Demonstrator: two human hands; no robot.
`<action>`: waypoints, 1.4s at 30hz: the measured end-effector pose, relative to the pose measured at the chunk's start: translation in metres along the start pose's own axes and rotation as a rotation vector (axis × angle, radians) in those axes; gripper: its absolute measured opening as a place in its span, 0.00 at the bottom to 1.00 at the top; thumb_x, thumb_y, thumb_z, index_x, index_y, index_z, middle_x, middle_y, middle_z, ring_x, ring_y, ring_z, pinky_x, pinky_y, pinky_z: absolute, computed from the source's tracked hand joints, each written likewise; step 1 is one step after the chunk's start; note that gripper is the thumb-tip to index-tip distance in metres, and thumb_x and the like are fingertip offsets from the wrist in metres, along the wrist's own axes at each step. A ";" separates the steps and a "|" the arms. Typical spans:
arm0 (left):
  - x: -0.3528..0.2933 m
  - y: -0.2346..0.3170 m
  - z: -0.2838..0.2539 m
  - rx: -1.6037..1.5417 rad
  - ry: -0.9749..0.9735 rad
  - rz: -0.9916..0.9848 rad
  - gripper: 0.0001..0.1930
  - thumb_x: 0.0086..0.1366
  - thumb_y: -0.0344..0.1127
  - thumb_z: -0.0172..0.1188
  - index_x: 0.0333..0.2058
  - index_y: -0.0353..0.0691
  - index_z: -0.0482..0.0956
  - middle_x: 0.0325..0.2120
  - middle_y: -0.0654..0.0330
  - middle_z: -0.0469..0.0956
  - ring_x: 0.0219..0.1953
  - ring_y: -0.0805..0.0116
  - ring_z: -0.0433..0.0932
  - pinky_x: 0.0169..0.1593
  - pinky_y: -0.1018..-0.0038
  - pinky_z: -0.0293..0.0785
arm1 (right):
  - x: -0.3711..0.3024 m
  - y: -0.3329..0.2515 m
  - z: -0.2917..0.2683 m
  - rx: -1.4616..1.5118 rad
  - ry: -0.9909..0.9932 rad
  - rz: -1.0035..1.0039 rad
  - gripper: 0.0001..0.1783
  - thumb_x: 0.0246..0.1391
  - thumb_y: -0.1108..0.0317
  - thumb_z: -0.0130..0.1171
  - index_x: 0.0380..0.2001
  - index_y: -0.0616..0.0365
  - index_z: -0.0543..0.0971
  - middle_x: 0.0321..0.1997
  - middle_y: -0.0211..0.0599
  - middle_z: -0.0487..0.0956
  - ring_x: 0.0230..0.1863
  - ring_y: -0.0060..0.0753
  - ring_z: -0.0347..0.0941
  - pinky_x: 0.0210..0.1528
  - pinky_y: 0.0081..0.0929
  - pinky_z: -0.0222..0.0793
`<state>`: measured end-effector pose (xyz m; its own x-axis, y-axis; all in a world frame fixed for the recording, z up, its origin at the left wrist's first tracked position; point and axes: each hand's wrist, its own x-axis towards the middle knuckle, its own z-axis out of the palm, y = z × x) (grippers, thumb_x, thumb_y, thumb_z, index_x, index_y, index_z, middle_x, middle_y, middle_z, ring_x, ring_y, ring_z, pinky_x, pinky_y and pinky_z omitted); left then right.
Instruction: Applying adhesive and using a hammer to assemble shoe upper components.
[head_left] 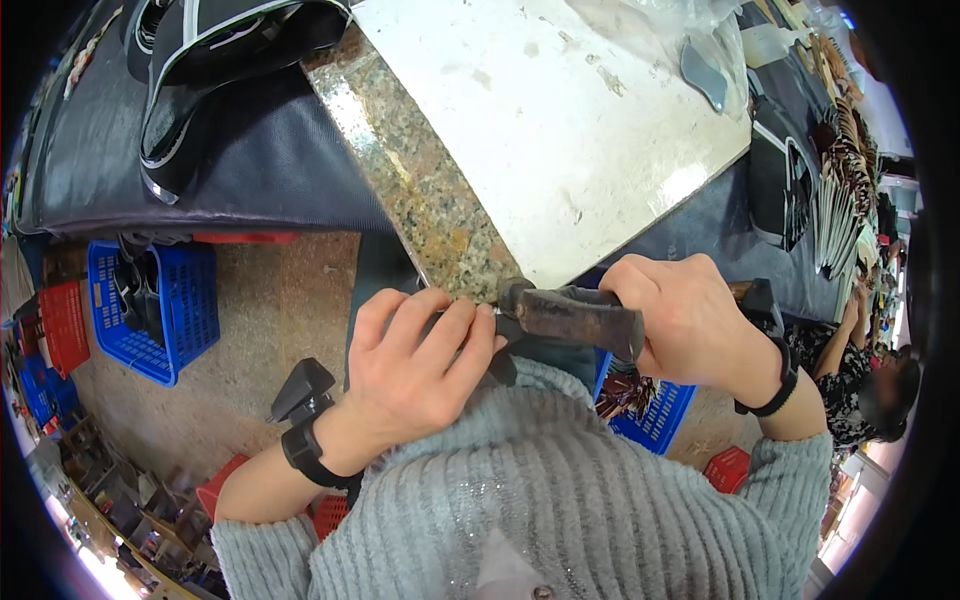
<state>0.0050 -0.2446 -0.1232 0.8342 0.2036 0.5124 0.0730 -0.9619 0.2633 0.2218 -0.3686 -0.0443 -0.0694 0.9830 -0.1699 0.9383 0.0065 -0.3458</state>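
My right hand (690, 315) is closed round the handle of a worn hammer (580, 318), its brownish metal head over the near corner of a speckled granite slab (425, 190). Close to the hammer's left end, my left hand (415, 365) presses bent fingers onto a dark, shoe-upper-like piece (508, 328) at the slab's edge. Most of that piece is hidden under the fingers and the hammer, so I cannot make out its full shape.
A white board (560, 140) lies beside the granite. Black shoe uppers (180, 140) rest at the far left, another upper (778, 180) at the right. Blue basket (185, 310) stands on the floor at left. A person (860, 390) sits at right near stacked pieces (840, 210).
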 end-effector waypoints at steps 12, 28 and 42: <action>-0.001 -0.013 -0.006 -0.262 0.005 -0.127 0.21 0.42 0.35 0.72 0.37 0.38 0.79 0.36 0.60 0.76 0.40 0.58 0.74 0.45 0.64 0.66 | -0.004 -0.004 0.005 -0.014 -0.002 -0.011 0.18 0.47 0.56 0.66 0.26 0.57 0.70 0.21 0.33 0.70 0.19 0.37 0.72 0.18 0.31 0.64; 0.005 -0.004 0.006 -0.369 0.068 -0.461 0.09 0.46 0.28 0.70 0.22 0.44 0.76 0.23 0.65 0.70 0.32 0.64 0.70 0.39 0.69 0.58 | -0.007 -0.010 0.007 -0.036 0.007 0.000 0.19 0.45 0.56 0.67 0.26 0.57 0.70 0.21 0.33 0.70 0.20 0.37 0.73 0.19 0.31 0.65; -0.003 -0.001 0.015 -0.414 0.135 -0.502 0.09 0.46 0.27 0.69 0.23 0.44 0.76 0.24 0.64 0.71 0.33 0.63 0.70 0.39 0.68 0.59 | -0.005 -0.010 0.008 0.055 -0.049 0.017 0.18 0.50 0.56 0.64 0.26 0.58 0.70 0.20 0.37 0.72 0.20 0.41 0.73 0.18 0.33 0.65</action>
<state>0.0102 -0.2470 -0.1370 0.6757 0.6555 0.3371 0.1961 -0.6007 0.7750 0.2101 -0.3752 -0.0472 -0.0718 0.9727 -0.2209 0.9193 -0.0213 -0.3929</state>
